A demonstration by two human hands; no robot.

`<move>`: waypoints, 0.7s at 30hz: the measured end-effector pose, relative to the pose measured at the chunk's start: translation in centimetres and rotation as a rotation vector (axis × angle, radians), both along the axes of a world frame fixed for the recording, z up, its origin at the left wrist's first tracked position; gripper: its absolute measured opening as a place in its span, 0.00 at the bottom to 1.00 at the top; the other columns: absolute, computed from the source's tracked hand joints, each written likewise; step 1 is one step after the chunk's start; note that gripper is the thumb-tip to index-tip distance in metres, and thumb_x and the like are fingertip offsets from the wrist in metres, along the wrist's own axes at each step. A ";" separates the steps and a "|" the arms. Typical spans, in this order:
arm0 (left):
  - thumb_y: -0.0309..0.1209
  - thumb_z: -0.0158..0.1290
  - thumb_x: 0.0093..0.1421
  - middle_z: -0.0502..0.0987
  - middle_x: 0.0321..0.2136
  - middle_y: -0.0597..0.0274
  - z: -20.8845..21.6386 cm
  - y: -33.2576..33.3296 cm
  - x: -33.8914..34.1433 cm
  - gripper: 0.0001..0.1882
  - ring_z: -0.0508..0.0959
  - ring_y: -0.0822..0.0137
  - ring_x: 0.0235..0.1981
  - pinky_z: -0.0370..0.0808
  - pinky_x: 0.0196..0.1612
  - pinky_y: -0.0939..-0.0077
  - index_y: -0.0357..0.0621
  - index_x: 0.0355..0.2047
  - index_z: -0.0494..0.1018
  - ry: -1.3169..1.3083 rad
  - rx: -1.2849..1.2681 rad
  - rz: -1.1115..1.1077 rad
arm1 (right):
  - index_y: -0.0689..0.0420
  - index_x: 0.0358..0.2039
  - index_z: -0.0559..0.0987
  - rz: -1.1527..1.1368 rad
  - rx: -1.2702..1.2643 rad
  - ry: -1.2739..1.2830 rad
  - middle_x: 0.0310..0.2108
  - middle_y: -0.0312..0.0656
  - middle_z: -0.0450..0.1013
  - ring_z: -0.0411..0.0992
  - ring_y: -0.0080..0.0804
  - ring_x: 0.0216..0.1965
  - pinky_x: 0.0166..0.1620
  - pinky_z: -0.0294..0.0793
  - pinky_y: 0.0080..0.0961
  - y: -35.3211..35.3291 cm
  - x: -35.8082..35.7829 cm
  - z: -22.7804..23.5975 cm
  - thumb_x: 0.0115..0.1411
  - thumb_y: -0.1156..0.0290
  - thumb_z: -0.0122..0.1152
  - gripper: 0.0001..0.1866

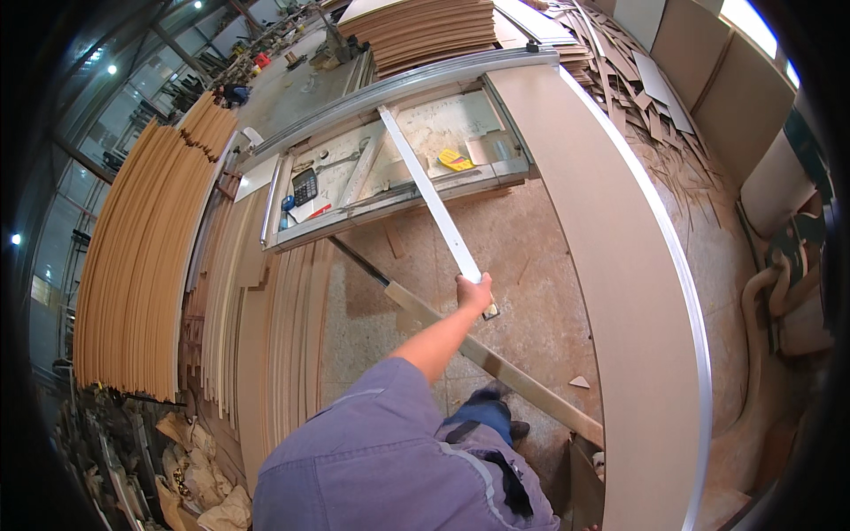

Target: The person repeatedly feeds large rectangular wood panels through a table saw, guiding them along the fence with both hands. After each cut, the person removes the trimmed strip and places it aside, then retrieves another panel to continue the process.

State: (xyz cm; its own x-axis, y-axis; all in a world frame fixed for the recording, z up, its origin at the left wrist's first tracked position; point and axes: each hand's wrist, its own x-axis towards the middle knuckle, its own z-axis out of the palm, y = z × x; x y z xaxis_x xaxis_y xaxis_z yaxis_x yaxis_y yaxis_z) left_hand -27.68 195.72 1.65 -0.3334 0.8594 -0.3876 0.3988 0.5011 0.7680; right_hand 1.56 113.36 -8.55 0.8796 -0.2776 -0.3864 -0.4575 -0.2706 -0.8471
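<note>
My left hand (475, 290) is closed around the near end of a long, flat white bar (423, 188). The bar slants up and left across a metal table frame (381, 198), and its far end lies near the frame's far rail. A dark cap shows at the near end, just below my fingers. To the right stretches a long brown board (620, 230), edged by a pale metal strip. A sliver of what looks like my right hand (594, 528) shows at the bottom edge beside this board; its fingers are mostly cut off.
On the frame lie a calculator (305, 186), a blue tape measure (288, 203) and a yellow item (455, 159). A support beam (505, 367) crosses low above the floor. Stacked panels (146, 265) stand left; more panels (425, 40) lie behind. Offcuts (651, 97) litter the far right.
</note>
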 end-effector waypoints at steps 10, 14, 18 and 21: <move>0.47 0.61 0.57 0.77 0.43 0.38 -5.2 1.4 -0.6 0.37 0.80 0.44 0.44 0.75 0.48 0.55 0.30 0.51 0.57 -0.038 0.024 -0.081 | 0.64 0.49 0.71 0.410 -0.323 -0.055 0.33 0.47 0.70 0.66 0.39 0.29 0.30 0.69 0.37 14.4 -0.9 -1.2 0.59 0.67 0.59 0.21; 0.47 0.61 0.57 0.76 0.43 0.37 -5.6 1.5 -0.7 0.38 0.79 0.44 0.44 0.74 0.48 0.55 0.32 0.54 0.55 -0.067 -0.039 -0.109 | 0.59 0.48 0.73 -0.090 0.249 0.207 0.30 0.45 0.69 0.64 0.36 0.24 0.25 0.65 0.33 28.4 -2.9 6.1 0.61 0.65 0.60 0.17; 0.45 0.62 0.57 0.75 0.44 0.37 -5.3 1.0 -1.2 0.40 0.79 0.46 0.45 0.75 0.48 0.56 0.32 0.56 0.52 -0.088 -0.007 -0.156 | 0.54 0.47 0.73 -0.151 0.321 0.277 0.32 0.42 0.69 0.65 0.33 0.25 0.22 0.63 0.29 33.4 -3.2 10.2 0.63 0.64 0.58 0.13; 0.45 0.62 0.58 0.75 0.45 0.37 -4.7 1.0 -1.6 0.41 0.79 0.46 0.45 0.75 0.48 0.56 0.32 0.57 0.51 -0.143 0.002 -0.167 | 0.52 0.47 0.72 -0.268 0.415 0.282 0.33 0.40 0.68 0.65 0.33 0.26 0.20 0.62 0.27 35.4 -3.5 11.3 0.64 0.63 0.58 0.13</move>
